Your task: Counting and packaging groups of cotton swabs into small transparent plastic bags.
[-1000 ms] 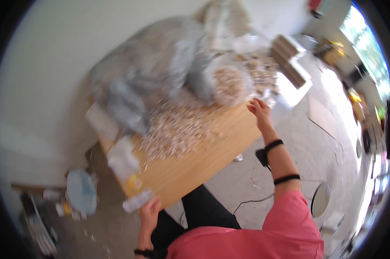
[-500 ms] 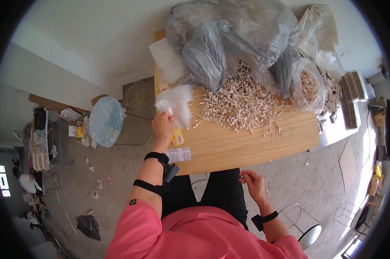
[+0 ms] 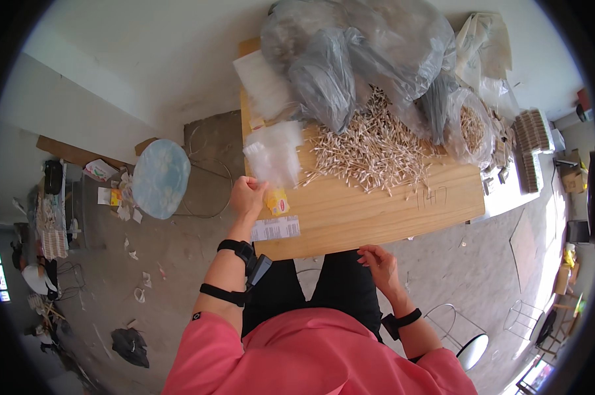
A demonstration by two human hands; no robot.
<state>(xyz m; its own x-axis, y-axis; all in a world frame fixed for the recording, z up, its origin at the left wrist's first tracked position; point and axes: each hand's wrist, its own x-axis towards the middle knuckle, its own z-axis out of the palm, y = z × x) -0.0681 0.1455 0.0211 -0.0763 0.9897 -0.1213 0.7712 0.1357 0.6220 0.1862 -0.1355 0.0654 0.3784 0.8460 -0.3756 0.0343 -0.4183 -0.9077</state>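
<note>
My left hand (image 3: 248, 197) is at the left edge of the wooden table, fingers pinched together; anything small between them cannot be made out. Just beyond the fingertips lies a stack of clear plastic bags (image 3: 274, 157). Yellow printed cards (image 3: 278, 202) lie right beside the hand, and a white printed sheet (image 3: 276, 228) is nearer the table's front edge. Over my lap, just off the front edge, my right hand (image 3: 382, 268) hangs with loosely bent fingers, partly apart, with nothing visible in it. A big heap of cotton swabs (image 3: 370, 155) spreads across the table's middle.
Large grey plastic bags (image 3: 324, 79) cover the back of the wooden table (image 3: 350, 220). A clear bag of swabs (image 3: 470, 128) stands at the right, with stacked packs (image 3: 533, 131) farther right. A blue round stool (image 3: 160, 179) is at the left, a wire-framed stool (image 3: 472, 352) at the lower right.
My left hand has drawn back slightly from the plastic bags, toward the yellow cards. My right hand has risen a little toward the table edge. The view has shifted slightly.
</note>
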